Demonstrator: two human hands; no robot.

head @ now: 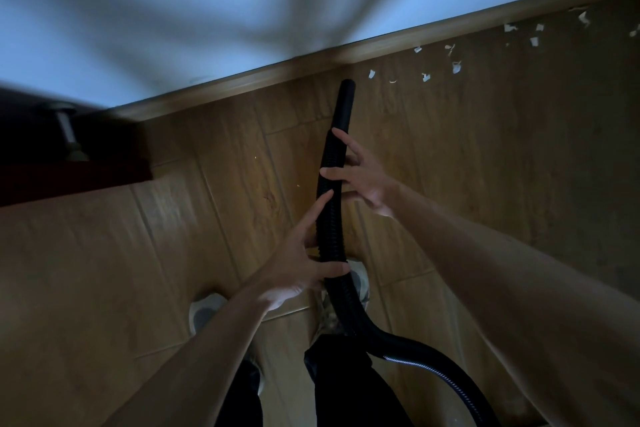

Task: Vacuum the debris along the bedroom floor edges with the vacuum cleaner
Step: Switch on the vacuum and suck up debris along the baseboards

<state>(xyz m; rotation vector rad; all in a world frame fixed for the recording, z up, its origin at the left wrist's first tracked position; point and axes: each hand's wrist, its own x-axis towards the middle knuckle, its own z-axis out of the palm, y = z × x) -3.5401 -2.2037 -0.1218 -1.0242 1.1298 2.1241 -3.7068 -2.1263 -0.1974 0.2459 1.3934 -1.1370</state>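
A black ribbed vacuum hose (329,218) runs up the middle of the view, its smooth nozzle tip (346,88) resting near the wooden skirting board (242,81). My left hand (304,260) grips the hose low down. My right hand (360,173) holds it higher up, fingers wrapped around from the right. Several white paper scraps (457,66) lie along the floor edge to the right of the nozzle, the nearest scrap (371,73) just beside the tip. The floor left of the nozzle shows only tiny specks.
Wood-look floor tiles (519,166) meet a pale wall (207,10). A dark piece of furniture (69,156) with a small metal leg juts in at the left. My feet in light slippers (204,312) stand below the hands. The hose trails off to the lower right.
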